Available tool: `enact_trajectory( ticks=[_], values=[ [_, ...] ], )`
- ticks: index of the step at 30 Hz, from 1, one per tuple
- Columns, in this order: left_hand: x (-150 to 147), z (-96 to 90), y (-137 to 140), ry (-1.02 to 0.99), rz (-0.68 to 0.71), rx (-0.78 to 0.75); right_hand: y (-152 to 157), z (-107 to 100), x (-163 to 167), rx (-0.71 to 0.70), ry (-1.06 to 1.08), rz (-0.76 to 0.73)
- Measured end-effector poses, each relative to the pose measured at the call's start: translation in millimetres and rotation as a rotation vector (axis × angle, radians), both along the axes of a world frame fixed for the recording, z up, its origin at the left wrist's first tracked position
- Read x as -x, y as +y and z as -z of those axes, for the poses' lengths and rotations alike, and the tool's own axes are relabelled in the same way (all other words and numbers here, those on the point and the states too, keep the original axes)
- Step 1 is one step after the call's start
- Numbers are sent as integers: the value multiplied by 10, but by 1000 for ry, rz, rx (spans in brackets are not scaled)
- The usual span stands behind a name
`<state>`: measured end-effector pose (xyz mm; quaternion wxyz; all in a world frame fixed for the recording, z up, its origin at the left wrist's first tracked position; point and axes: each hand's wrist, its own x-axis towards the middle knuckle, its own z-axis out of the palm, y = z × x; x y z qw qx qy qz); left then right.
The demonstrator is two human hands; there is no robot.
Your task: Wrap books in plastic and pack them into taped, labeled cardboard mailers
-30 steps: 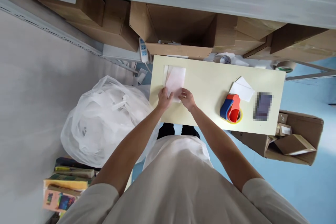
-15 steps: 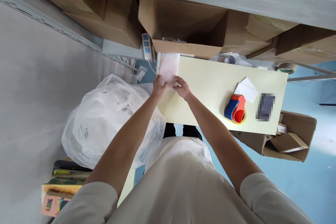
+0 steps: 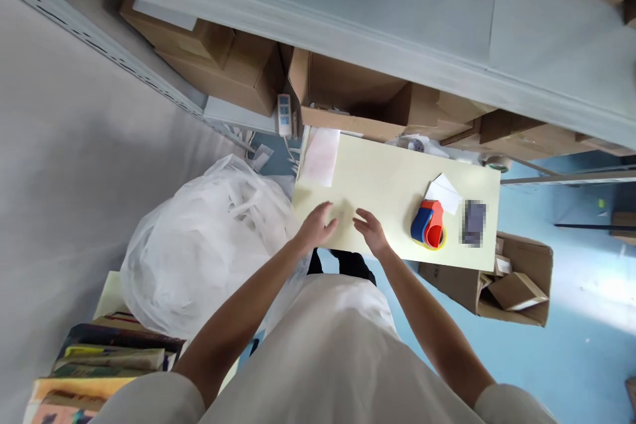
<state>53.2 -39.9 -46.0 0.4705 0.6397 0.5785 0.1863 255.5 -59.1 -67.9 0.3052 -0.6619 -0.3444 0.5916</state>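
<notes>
My left hand (image 3: 317, 226) is over the near left part of the pale yellow table (image 3: 375, 179), fingers apart, holding nothing. Facing it across a gap, my right hand (image 3: 371, 230) is also open, with its fingers bent a little. Beyond both hands, at the table's far left corner, lies a flat pinkish-white stack of sheets or bags (image 3: 321, 158); which of the two I cannot tell. Neither hand touches it. Right of my right hand sits a red and blue tape dispenser (image 3: 428, 224), with white paper (image 3: 444, 193) behind it.
A large white plastic bag (image 3: 203, 245) bulges left of the table. Behind the table an open carton (image 3: 355, 122) stands on the shelf, beside a power strip (image 3: 284, 116). A blurred-out dark object (image 3: 474, 223) lies at the table's right. Another carton (image 3: 539, 271) is on the floor.
Both hands have let go of the pinkish-white stack and drawn back toward my body. The stack stays at the far left corner. My view has tilted up, showing more of the shelf.
</notes>
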Motion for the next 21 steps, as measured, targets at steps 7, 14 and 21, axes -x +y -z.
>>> enact_trajectory(
  ticks=[7, 14, 21],
  values=[
    [28, -267, -515, -21, 23, 96, -464, -73, -470, 27, -187, -13],
    [-24, -519, -747, 98, -197, 35, -280, -134, -633, -58, -102, -218],
    [-272, -825, -1598, 176, -461, -45, -118, -273, -477, -24, 6, -418]
  ],
)
